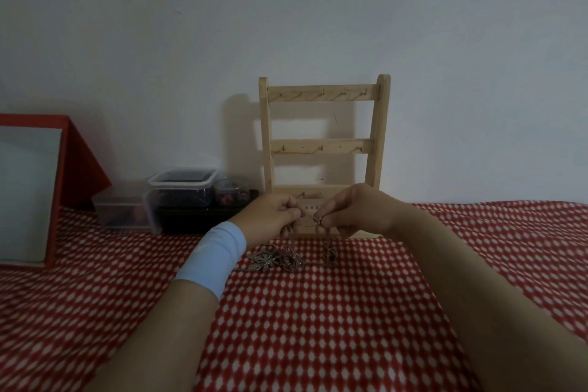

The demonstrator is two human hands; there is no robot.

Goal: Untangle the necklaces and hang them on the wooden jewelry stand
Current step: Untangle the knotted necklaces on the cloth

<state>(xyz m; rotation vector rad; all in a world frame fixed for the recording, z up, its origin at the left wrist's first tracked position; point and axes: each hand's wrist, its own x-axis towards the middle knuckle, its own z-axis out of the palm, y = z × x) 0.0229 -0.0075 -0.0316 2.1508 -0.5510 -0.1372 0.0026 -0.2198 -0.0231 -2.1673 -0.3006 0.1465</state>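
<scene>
A tangle of thin metal necklaces [280, 258] lies on the red-and-white cloth just before the wooden jewelry stand [324, 146]. The stand leans at the wall with three rails of small hooks, all bare. My left hand [270, 216], with a light blue band on the wrist, pinches a chain that hangs down to the tangle. My right hand [353, 210] pinches the same chain a short way to the right. A short stretch of chain [307, 223] runs between the two hands, in front of the stand's base.
Clear plastic boxes [181, 189] with small items stand stacked left of the stand, with a flat lidded box [119, 212] beside them. A red-framed mirror [31, 191] leans at the far left. The patterned cloth [318, 312] covers the whole surface.
</scene>
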